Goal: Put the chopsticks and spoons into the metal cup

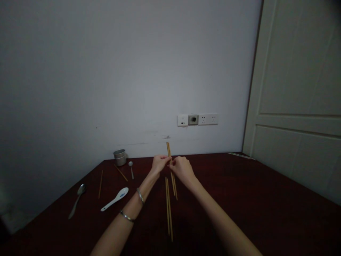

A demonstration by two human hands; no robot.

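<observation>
Both my hands meet above the middle of a dark red table [266, 199]. My left hand [158, 163] and my right hand [181, 167] are each closed in a pinch on a pair of wooden chopsticks [172, 170], held nearly upright, tips toward the wall. Two bracelets circle my left wrist. Below my hands another pair of chopsticks [168, 209] lies flat on the table, pointing toward me.
On the left lie a white ceramic spoon [115, 199], a metal spoon [77, 200], a small metal spoon [131, 169] and two loose chopsticks [100, 183] [121, 173]. A metal cup [120, 157] stands by the wall. Wall sockets [197, 119] and a door [298, 96] are behind.
</observation>
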